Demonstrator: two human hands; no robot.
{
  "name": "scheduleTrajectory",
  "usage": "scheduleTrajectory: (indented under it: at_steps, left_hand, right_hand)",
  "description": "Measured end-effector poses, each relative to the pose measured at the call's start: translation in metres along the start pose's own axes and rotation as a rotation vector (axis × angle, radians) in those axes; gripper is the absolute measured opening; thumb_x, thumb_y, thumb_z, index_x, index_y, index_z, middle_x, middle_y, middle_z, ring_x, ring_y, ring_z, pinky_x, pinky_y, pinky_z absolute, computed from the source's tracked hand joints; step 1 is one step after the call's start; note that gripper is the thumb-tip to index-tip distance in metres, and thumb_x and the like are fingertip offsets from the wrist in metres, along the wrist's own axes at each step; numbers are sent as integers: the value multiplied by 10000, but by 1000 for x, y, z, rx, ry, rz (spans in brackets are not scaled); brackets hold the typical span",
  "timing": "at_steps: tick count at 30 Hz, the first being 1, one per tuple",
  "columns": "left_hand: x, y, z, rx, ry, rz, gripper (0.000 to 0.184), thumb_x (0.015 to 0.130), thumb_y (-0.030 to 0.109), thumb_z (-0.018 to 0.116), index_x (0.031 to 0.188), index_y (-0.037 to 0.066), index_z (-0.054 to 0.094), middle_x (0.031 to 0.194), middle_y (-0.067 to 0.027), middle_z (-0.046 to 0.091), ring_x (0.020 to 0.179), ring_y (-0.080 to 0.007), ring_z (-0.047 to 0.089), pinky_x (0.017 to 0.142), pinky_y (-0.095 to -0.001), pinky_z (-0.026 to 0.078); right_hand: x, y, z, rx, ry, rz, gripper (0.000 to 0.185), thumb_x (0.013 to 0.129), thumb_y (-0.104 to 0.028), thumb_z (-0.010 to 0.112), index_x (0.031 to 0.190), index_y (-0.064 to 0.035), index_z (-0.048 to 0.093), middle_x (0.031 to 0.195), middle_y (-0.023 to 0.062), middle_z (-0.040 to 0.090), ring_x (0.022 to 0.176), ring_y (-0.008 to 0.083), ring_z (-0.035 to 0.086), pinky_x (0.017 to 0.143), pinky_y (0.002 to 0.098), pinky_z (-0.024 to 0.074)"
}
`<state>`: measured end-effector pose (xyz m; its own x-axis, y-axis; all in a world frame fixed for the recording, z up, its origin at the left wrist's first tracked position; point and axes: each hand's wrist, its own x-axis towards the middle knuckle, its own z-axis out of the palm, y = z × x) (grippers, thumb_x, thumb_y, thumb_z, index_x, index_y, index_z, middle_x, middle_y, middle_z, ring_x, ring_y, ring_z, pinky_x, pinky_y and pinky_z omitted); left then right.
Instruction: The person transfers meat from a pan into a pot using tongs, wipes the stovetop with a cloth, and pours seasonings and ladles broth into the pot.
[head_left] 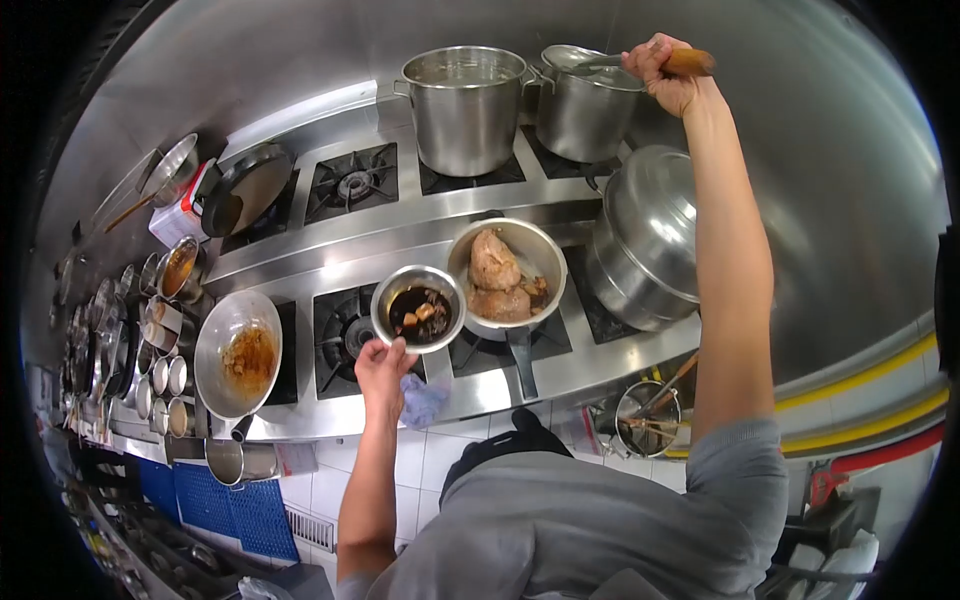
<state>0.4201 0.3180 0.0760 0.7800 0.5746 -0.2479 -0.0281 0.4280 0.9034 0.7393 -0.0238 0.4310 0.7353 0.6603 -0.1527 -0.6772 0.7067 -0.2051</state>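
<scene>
Over the stove's front edge, left hand pinches the steel bowl by its rim, kinda level so the dark liquid won't slop, next to the meat pan. Right hand's clamped on a wooden-handled utensil by the rear pot.

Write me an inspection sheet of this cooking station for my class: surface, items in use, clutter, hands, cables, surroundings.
Surface: steel stove with black burner grates.
Items in use: metal bowl of dark liquid with chunks; beside it, pan with browned pieces.
Clutter: stained wok; crumpled cloth at the front edge.
Left hand: grips the bowl's rim.
Right hand: grips a wooden-handled utensil above the rear pots; contact unclear.
Cables: nothing seen.
Surroundings: steel wall; blue mats; yellow pipes.
</scene>
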Motion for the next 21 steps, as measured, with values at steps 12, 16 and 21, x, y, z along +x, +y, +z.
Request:
scheduleTrajectory:
  at_steps: [12,16,21]
  left_hand:
    - [61,-6,71,43,-189,-59,164,830,-33,628,844,-9,467,857,-162,603,731,-222,654,665,-306,606]
    - [71,-22,84,80,-157,-65,173,820,-42,633,839,-28,462,845,-169,602,706,-231,659,630,-290,609]
    - [63,-28,103,210,-104,-28,172,800,-42,656,814,-41,485,802,-126,580,695,-209,652,611,-273,603]
  right_hand:
    - [-113,137,-98,-55,6,193,302,852,-53,410,1078,131,329,695,70,468,442,108,475,367,225,472]
    - [-150,162,-137,-65,42,254,257,866,-90,399,1025,112,412,681,54,463,414,93,453,344,212,446]
    - [-186,167,-173,-220,127,329,351,894,-114,314,1141,114,416,705,74,469,381,146,473,326,263,462]
